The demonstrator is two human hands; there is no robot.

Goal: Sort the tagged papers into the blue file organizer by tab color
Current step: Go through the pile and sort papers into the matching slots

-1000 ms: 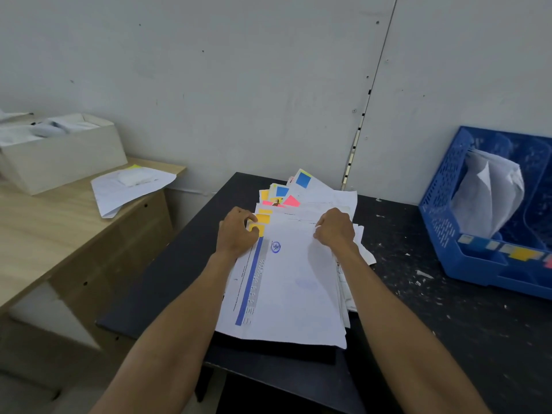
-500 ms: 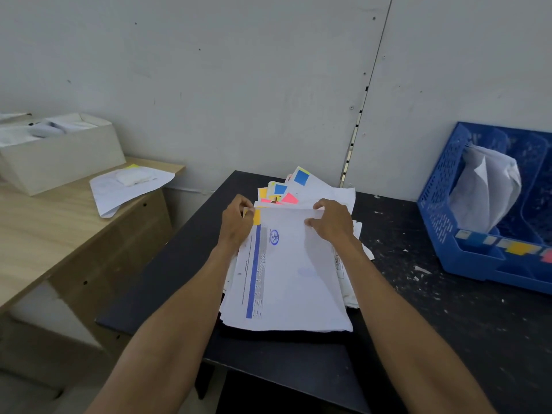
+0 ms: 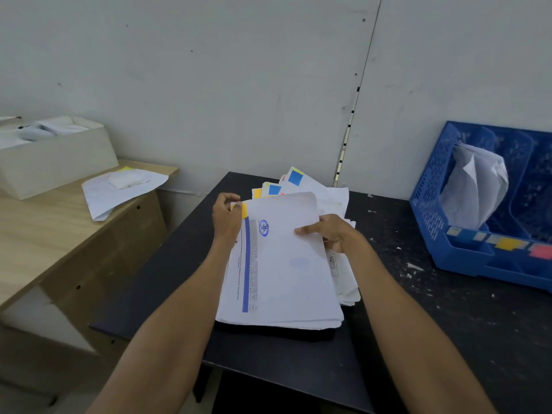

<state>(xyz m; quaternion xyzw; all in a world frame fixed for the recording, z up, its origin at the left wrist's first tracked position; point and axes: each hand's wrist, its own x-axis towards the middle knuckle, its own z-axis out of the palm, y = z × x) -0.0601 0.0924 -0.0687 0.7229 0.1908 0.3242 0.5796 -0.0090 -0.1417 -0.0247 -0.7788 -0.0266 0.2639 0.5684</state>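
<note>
Plain grey wall panels (image 3: 209, 85) back a black desk (image 3: 433, 324) where our stack of tagged papers (image 3: 348, 282) lies in front of us. Our left hand (image 3: 227, 219) pinches the top sheet (image 3: 286, 249) at its orange tab (image 3: 244, 210), fingers curled round that corner, while our right hand (image 3: 334, 234) nips the sheet's right edge, thumb on top and fingers underneath. We judge this two-point hold peels one page free without dragging those below. Well to the right stands the blue file organizer (image 3: 433, 186), its front colour labels (image 3: 507, 244) facing us for matching; one slot already holds white sheets (image 3: 478, 189).
</note>
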